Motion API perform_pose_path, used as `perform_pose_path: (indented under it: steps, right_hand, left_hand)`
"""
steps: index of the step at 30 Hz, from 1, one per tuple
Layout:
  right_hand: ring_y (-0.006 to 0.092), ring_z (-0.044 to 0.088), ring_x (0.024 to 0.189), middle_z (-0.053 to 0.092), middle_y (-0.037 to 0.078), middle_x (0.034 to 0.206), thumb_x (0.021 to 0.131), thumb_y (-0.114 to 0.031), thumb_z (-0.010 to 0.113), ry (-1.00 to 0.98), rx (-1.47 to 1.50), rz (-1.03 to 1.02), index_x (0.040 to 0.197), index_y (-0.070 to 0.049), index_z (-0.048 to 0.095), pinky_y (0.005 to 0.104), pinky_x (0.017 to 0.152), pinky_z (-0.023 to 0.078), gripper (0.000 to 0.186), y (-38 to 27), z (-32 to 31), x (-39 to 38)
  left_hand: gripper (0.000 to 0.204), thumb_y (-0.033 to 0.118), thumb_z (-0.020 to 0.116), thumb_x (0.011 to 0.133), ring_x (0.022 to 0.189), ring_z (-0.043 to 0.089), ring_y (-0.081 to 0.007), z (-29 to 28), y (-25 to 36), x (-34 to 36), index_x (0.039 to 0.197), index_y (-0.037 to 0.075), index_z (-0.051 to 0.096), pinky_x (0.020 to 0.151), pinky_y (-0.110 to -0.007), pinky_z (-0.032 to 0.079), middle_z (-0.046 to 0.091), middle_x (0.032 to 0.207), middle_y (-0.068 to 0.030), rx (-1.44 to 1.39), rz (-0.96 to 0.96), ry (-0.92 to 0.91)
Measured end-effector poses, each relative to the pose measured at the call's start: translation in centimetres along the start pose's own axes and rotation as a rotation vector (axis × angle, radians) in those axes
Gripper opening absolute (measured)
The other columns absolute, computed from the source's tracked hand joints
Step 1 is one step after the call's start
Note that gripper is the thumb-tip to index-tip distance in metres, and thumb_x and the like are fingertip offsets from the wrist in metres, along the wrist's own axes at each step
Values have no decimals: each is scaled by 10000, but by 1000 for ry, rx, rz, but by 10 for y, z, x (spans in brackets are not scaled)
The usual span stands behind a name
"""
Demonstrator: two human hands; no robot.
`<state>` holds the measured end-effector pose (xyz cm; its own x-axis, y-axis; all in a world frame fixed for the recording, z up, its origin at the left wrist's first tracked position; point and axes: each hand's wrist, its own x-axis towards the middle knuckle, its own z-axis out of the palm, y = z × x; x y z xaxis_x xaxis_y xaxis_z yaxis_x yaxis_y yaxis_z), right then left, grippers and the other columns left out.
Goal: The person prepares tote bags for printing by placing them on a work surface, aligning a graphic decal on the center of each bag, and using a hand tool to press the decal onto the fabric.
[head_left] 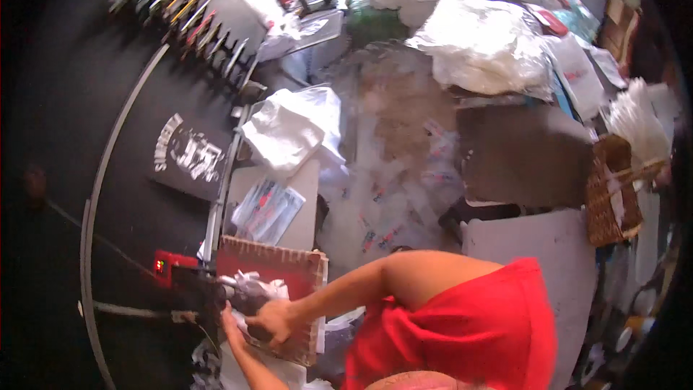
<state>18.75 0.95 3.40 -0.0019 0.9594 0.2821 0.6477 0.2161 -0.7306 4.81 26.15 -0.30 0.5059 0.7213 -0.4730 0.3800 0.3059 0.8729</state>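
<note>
At the lower left, both of my hands meet over a board with a red surface and a tan edge [317, 310]. My left hand [234, 323] is closed at the board's left side, against something small and pale that I cannot make out. Coming across from the right, my right hand [276, 320] lies with its fingers apart, close to the left hand. Just beyond them sits a crumpled bundle of white and dark grey material [256, 291]. Beside it, to the left, is a red device with a lit display [166, 267], joined to a dark part.
Beyond the board, flat plastic packets [267, 209] and a white bag [289, 130] lie on a pale table. To the right stand a brown-topped table [523, 155], a heap of clear plastic [484, 43] and a wicker basket [612, 195]. Scraps litter the floor [393, 195].
</note>
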Motion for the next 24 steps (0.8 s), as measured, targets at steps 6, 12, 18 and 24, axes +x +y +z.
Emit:
perform_pose_path:
  steps: [6, 12, 18, 24]
  right_hand:
    - [438, 627, 786, 644, 232, 808, 613, -399, 751, 65, 94, -196, 1121, -17, 496, 508, 695, 493, 685, -46, -28, 25]
    - [232, 582, 1048, 619, 172, 1105, 742, -340, 750, -164, 954, -226, 1242, -5, 482, 375, 852, 479, 659, -43, -84, 16]
    - [267, 529, 1137, 548, 166, 1240, 710, -396, 816, -911, 712, -254, 1308, -5, 490, 374, 996, 414, 785, 61, -91, -64]
    - [147, 587, 889, 626, 79, 984, 751, -339, 811, -767, 672, 215, 1032, -14, 562, 319, 734, 493, 497, 91, -36, -112]
  left_hand:
    - [752, 553, 602, 868, 1147, 541, -345, -13, -3, -85, 1357, 2, 451, 986, -481, 432, 543, 1272, -216, -318, 175, -10]
    - [770, 575, 574, 878, 1083, 572, -373, 19, -6, -101, 1376, 3, 441, 960, -495, 453, 576, 1215, -247, -811, 443, -206]
    - [727, 557, 553, 899, 1015, 602, -388, 43, -10, -174, 1373, 14, 458, 930, -499, 477, 610, 1162, -264, -1014, 557, -310]
    - [599, 428, 553, 927, 930, 618, -333, 83, 58, -218, 1380, 53, 436, 851, -467, 510, 627, 1131, -224, -925, 615, -95]
